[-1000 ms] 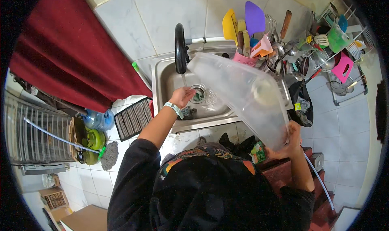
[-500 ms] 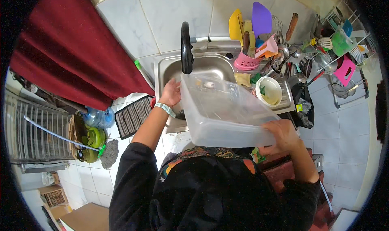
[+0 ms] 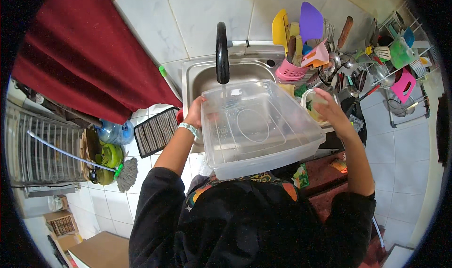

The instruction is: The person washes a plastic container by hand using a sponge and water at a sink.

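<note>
A clear plastic storage box (image 3: 256, 127) is held over the sink (image 3: 202, 87), tilted, with an oval outline and water drops on its broad face. My left hand (image 3: 195, 112) grips its left edge, fingers partly hidden behind the plastic. Off the box's right side, my right hand (image 3: 331, 112) is raised with its fingers apart and nothing in it. Beneath those fingers stands a white round tub (image 3: 308, 98) with something yellowish and green inside. The black faucet (image 3: 222, 54) arches over the box's far edge, and a thin stream of water seems to fall from it.
Right of the sink, a pink basket (image 3: 291, 72) holds spatulas and other utensils. Beyond it are ladles, spoons and a wire rack (image 3: 400, 37). A red curtain (image 3: 84, 56) hangs at left, above a striped mat (image 3: 157, 131), a mop (image 3: 127, 174) and a green gas cylinder (image 3: 110, 156).
My right hand has let go of the box's near right corner and moved up toward the white tub. The box has turned, its broad face now more toward me.
</note>
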The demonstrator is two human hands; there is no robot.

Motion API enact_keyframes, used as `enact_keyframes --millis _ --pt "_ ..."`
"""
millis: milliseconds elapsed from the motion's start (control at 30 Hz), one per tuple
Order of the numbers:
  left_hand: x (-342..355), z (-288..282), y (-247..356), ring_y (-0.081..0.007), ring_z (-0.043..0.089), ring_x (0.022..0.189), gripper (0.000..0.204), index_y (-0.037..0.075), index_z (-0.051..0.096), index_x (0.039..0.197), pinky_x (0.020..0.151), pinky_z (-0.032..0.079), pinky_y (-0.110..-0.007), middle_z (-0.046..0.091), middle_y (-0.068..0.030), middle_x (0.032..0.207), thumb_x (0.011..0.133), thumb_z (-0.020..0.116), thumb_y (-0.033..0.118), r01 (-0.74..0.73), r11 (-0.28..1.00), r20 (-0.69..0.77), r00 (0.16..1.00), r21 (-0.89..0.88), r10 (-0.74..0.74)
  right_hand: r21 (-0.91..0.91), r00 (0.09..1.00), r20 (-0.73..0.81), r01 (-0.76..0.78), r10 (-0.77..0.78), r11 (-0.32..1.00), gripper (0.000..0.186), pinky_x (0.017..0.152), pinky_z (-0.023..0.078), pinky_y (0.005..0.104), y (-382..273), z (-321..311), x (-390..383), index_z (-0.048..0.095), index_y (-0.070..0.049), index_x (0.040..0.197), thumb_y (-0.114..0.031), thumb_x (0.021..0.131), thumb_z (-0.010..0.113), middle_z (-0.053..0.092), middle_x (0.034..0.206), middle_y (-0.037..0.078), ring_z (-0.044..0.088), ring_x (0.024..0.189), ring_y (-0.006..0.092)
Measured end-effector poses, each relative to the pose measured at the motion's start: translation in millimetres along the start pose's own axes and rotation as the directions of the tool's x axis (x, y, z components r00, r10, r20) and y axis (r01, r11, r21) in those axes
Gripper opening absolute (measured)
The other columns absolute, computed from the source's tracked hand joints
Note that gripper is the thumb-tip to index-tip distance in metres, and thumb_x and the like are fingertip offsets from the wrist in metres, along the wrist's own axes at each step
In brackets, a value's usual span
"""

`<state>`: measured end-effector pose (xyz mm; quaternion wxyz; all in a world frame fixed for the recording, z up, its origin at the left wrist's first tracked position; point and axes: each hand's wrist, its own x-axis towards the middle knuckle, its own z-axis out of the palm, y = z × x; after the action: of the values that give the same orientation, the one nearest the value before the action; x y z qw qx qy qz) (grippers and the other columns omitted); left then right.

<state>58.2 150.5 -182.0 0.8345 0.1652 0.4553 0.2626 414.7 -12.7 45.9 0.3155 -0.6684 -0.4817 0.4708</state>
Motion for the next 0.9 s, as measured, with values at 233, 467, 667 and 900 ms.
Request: enact_keyframes --millis 233,467,667,900 --pt "17 11 0 -0.0281 0.055 0.071 0.035 0.004 0.05 0.105 0.066 0.048 -0.045 0.054 -0.0123 0.087 0.076 0.048 0.024 0.086 0.996 0.138 0.986 0.037 -0.09 0.473 0.827 0.455 -0.538 0.329 0.698 0.07 0.071 0.051 0.0452 36 19 18 0.025 -0.01 0.135 -0.04 0.079 0.054 0.043 0.125 0.017 0.06 0.086 0.0345" --pt "40 11 23 -0.0295 0.059 0.069 0.055 0.0 0.047 0.113 0.06 0.051 -0.043 0.056 -0.0127 0.082 0.061 0.067 0.004 -0.368 0.711 0.174 0.927 0.599 0.333 0.469 0.906 0.301 -0.412 0.298 0.781 0.068 0.057 0.054 0.0463 10 33 12 0.025 -0.008 0.134 -0.039 0.078 0.046 0.038 0.123 0.016 0.061 0.073 0.035" --pt "30 65 57 -0.0342 0.057 0.097 0.092 0.001 0.044 0.12 0.085 0.046 -0.036 0.057 -0.0204 0.108 0.042 0.085 0.027 -0.221 -0.293 0.28 0.943 0.93 0.178 0.48 0.911 0.307 -0.399 0.277 0.781 0.07 0.058 0.054 0.046 2 33 13 0.026 -0.007 0.133 -0.043 0.076 0.046 0.038 0.122 0.017 0.061 0.077 0.035" --pt "46 44 71 -0.0347 0.056 0.098 0.07 0.01 0.054 0.109 0.084 0.046 -0.038 0.059 -0.0163 0.105 0.048 0.082 0.027 -0.098 -0.572 0.233 0.958 0.815 0.168 0.516 0.887 0.377 -0.44 0.267 0.735 0.074 0.061 0.05 0.0518 14 39 17 0.018 -0.009 0.137 -0.039 0.073 0.043 0.037 0.131 0.02 0.058 0.085 0.0401"
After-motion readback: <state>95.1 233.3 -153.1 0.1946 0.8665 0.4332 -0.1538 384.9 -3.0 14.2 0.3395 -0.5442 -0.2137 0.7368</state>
